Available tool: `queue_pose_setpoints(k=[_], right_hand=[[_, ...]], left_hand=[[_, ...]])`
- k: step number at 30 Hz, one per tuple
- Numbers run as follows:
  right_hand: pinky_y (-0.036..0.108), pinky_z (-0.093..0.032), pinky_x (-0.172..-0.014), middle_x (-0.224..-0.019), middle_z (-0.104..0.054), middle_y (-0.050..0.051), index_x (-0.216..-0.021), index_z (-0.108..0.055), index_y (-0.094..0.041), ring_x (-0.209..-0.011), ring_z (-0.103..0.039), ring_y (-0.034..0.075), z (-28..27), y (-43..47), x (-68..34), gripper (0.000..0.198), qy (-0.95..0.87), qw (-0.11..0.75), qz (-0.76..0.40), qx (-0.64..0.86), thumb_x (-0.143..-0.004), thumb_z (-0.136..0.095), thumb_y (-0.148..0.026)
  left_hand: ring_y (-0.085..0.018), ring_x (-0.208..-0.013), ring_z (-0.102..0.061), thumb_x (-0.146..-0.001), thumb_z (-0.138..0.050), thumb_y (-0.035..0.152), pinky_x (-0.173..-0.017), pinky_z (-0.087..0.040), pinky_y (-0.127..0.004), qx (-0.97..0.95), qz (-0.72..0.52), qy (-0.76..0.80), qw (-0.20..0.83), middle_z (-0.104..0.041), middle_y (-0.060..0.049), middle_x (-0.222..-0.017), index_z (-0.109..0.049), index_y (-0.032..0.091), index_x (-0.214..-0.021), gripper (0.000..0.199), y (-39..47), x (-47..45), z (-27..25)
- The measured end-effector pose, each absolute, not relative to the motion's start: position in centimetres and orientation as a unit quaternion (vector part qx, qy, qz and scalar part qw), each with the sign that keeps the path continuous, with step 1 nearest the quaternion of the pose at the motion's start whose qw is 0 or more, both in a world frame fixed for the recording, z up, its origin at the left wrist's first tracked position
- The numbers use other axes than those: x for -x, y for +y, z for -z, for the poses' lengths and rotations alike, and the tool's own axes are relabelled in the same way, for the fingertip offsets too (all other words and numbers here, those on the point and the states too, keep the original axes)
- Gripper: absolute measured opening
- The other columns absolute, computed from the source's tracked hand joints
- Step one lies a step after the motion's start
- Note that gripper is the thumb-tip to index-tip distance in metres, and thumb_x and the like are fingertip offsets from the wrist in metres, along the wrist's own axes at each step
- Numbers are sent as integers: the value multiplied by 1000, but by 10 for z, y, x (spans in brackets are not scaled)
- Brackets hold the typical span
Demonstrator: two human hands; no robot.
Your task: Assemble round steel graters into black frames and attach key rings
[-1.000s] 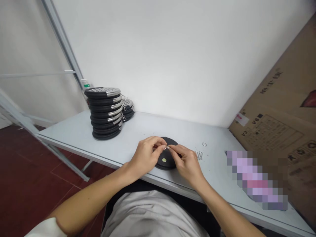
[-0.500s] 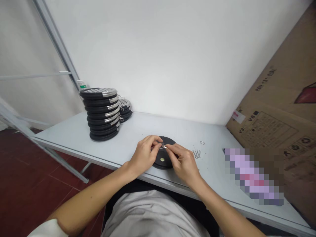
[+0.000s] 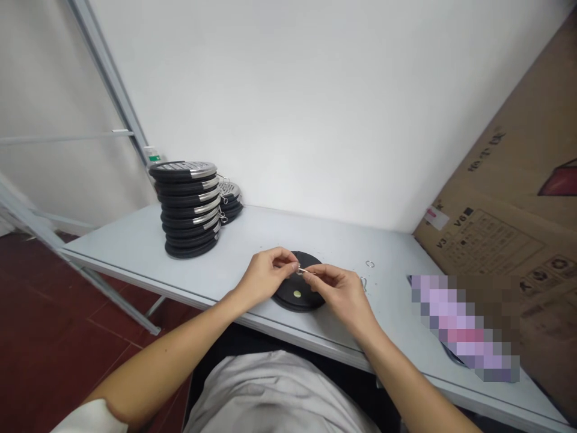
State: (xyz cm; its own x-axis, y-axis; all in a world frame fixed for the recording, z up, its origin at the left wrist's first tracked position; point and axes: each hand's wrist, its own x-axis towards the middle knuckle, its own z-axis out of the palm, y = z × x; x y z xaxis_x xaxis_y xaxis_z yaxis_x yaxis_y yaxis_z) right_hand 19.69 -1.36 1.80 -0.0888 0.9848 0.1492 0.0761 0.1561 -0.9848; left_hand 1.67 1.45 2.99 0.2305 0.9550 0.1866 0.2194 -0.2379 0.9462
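Note:
A round black disc (image 3: 295, 299) with a small pale yellowish spot lies near the front edge of the table. Over it, my left hand (image 3: 268, 273) pinches a small metal ring (image 3: 298, 270) between thumb and forefinger. My right hand (image 3: 339, 291) is closed at the fingertips on a thin silvery wire piece (image 3: 307, 272), whose end meets the ring; most of it is covered by my fingers. To the right of my right hand lie a loose metal ring (image 3: 369, 264) and a bent wire clip (image 3: 363, 284), partly hidden by the hand.
At the left on the table (image 3: 261, 225) stands a tall stack of black discs with silvery perforated tops (image 3: 192, 210). A shorter stack (image 3: 231, 198) is behind it. A large cardboard box (image 3: 487, 240) leans at the right, beside a blurred-out purple item (image 3: 464, 325).
My right hand has shifted slightly right and its fingers have tilted, covering more of the wire clips on the table. More of the silvery wire piece shows between my hands.

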Motion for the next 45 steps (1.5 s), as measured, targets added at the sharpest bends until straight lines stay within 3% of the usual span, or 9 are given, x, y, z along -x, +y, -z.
queue_pose_setpoints(k=[4, 9, 13, 16, 24, 28, 33, 37, 45], right_hand=[[30, -50, -77, -91, -76, 6, -87, -78, -20, -83, -65, 19, -20, -8, -204, 25, -487, 558, -484, 466, -71, -79, -40], [30, -54, -66, -85, -73, 8, -86, -78, -18, -71, -61, 16, -29, 5, -210, 22, -347, 561, -627, 413, -71, -77, -33], [30, -54, -58, -68, -67, 6, -76, -74, -16, -60, -59, 15, -36, 27, -206, 17, -378, 601, -550, 440, -67, -76, -31], [29, -49, -52, -67, -67, 5, -76, -72, -15, -56, -55, 13, -38, 45, -204, 22, -400, 626, -489, 457, -63, -79, -31], [32, -54, -69, -86, -73, 7, -84, -73, -15, -73, -64, 16, -29, 55, -207, 30, -435, 655, -442, 431, -64, -81, -36], [36, -57, -81, -114, -69, 10, -109, -69, -21, -93, -68, 20, -33, 56, -209, 46, -484, 624, -487, 374, -66, -80, -35], [38, -58, -77, -87, -75, 9, -94, -73, -14, -77, -71, 20, -28, 65, -211, 31, -568, 568, -433, 409, -69, -75, -32], [36, -54, -78, -80, -76, 5, -83, -76, -18, -75, -69, 19, -12, 68, -208, 17, -625, 526, -354, 455, -68, -69, -23], [33, -49, -78, -83, -73, 5, -85, -75, -20, -75, -64, 17, 5, 45, -196, 27, -701, 464, -188, 508, -71, -55, -8]], left_hand=[[-17, -80, -64, -87, -60, 36, -73, -48, -26, -695, -435, 469, 329, -73, -3, -91, -71, 18, -93, 23, 24, -6, -29], [-17, -73, -63, -87, -58, 46, -70, -47, -26, -723, -408, 445, 335, -70, -3, -78, -69, 16, -81, 33, 46, -8, -39], [-13, -59, -59, -86, -59, 50, -62, -45, -25, -745, -380, 396, 378, -64, -1, -66, -64, 16, -82, 34, 65, -30, -57], [-13, -62, -60, -84, -61, 50, -61, -46, -25, -722, -388, 397, 413, -67, -3, -72, -63, 15, -84, 35, 78, -43, -61], [-13, -70, -60, -73, -73, 38, -70, -48, -27, -687, -428, 358, 465, -67, -4, -75, -64, 13, -80, 28, 96, -49, -55], [-15, -75, -62, -76, -71, 35, -76, -47, -28, -762, -392, 349, 380, -69, -3, -80, -67, 14, -78, 21, 94, -47, -66], [-14, -69, -63, -72, -74, 33, -72, -49, -28, -734, -403, 386, 388, -68, -3, -72, -64, 13, -72, 22, 96, -35, -60], [-15, -73, -66, -69, -77, 29, -71, -52, -28, -712, -406, 398, 412, -70, -4, -78, -64, 13, -89, 29, 100, -23, -31], [-17, -77, -67, -79, -66, 24, -74, -53, -29, -735, -406, 446, 309, -72, -4, -81, -70, 17, -92, 15, 71, -24, -2]])
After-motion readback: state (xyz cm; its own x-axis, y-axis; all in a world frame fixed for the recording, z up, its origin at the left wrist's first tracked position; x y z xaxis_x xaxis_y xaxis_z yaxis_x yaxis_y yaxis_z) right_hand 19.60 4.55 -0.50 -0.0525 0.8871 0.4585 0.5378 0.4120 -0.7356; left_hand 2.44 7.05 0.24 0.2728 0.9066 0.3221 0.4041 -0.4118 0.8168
